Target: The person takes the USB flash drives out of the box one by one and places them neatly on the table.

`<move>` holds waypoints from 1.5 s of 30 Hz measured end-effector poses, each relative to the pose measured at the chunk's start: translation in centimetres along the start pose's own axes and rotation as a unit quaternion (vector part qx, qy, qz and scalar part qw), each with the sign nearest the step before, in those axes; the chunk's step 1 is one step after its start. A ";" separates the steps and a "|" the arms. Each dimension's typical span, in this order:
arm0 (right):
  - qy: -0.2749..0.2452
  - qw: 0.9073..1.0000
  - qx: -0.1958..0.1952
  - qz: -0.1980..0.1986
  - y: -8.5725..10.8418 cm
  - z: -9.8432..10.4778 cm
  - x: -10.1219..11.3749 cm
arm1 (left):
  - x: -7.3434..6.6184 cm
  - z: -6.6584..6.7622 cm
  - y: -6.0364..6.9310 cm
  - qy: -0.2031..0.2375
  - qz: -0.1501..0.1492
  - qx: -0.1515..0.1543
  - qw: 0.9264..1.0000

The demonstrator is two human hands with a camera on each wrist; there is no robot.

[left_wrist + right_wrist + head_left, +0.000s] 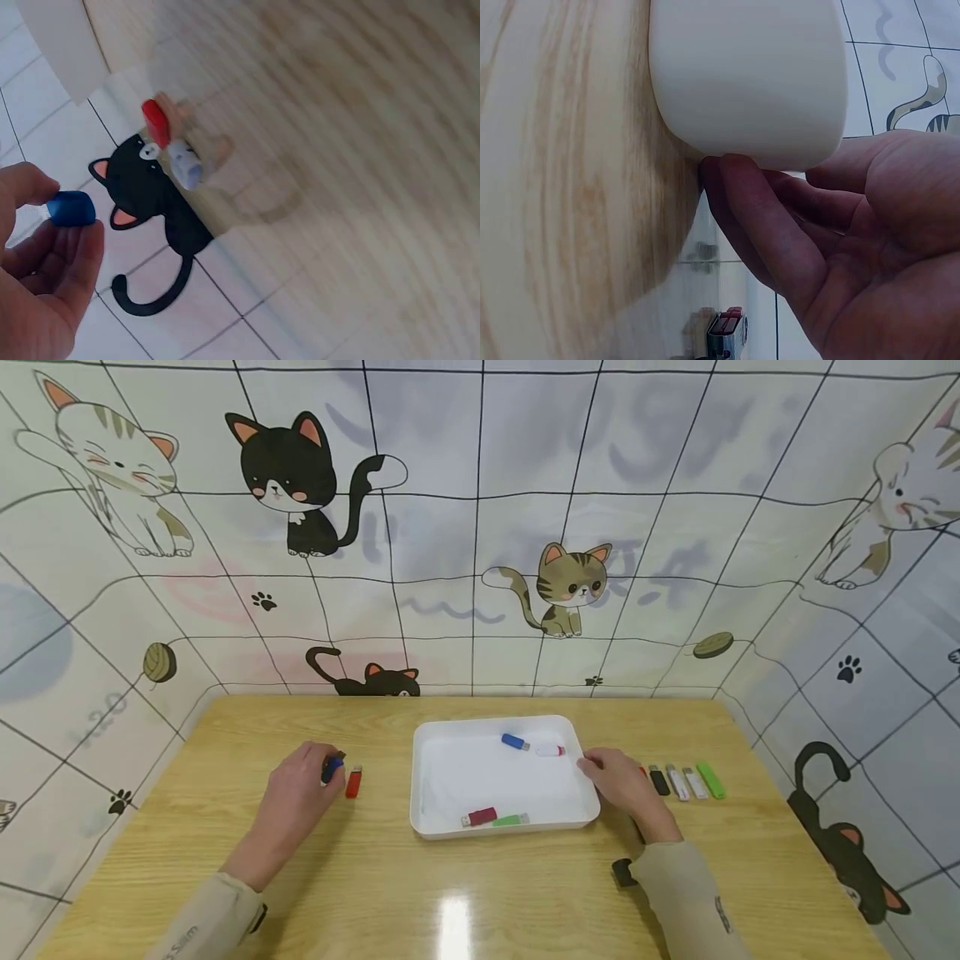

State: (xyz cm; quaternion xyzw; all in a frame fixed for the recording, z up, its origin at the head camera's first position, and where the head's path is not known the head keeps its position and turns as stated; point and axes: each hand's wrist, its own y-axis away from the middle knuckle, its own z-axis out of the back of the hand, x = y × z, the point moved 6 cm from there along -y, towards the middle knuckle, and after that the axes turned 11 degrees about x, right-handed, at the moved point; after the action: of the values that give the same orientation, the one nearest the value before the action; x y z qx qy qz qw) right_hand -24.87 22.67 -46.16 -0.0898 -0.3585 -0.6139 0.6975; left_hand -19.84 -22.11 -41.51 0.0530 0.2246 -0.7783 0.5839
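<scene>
In the head view my left hand (300,787) is over the left of the table, pinching a blue USB stick (71,208) between thumb and fingers. A red USB stick (353,782) lies just right of that hand. Beside the red one, the left wrist view shows a blurred bluish-white piece (185,165). My right hand (621,781) grips the right side of a white tray (491,777), fingertips against its outer wall and thumb at the rim. Inside the tray are a blue USB stick (514,742), a white-and-pink one (551,750), a dark red one (478,817) and a green one (512,820).
Right of my right hand lies a row of USB sticks: a partly hidden red one, a black one (659,779), two whitish ones (677,782) and a green one (711,780). A wall covering with cat drawings borders the wooden table (360,885) at back and sides.
</scene>
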 end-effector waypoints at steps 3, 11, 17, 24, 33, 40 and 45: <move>-0.002 1.000 0.001 -0.004 0.0 -0.1 -0.1 | 1.6 -0.1 0.1 0.011 0.056 0.047 0.997; -0.005 1.000 0.002 -0.001 0.0 -0.1 0.0 | 4.4 -0.9 -0.1 0.023 0.135 0.167 0.976; -0.002 1.000 0.005 -0.005 0.1 -0.3 -0.2 | 5.3 -1.7 0.0 0.004 0.142 0.207 0.968; 0.000 1.000 0.001 -0.003 0.0 -0.4 -0.4 | 5.7 -2.1 -0.7 -0.018 0.126 0.199 0.972; -0.005 1.000 0.005 0.001 0.0 0.0 -0.2 | 6.4 -2.4 -1.5 -0.029 0.117 0.196 0.973; -0.007 1.000 0.004 0.010 0.0 -0.1 -0.1 | 6.5 -2.4 -1.6 -0.037 0.117 0.205 0.971; -0.010 1.000 0.006 0.004 0.1 -0.1 -0.1 | 6.5 -2.4 -1.6 -0.036 0.120 0.211 0.970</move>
State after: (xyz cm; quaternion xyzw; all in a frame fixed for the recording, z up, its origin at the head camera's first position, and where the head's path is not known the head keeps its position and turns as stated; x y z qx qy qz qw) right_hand -24.74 22.67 -46.25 -0.0931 -0.3686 -0.6084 0.6966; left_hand -23.81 -26.48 -45.47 0.1737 0.0266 -0.7339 0.6562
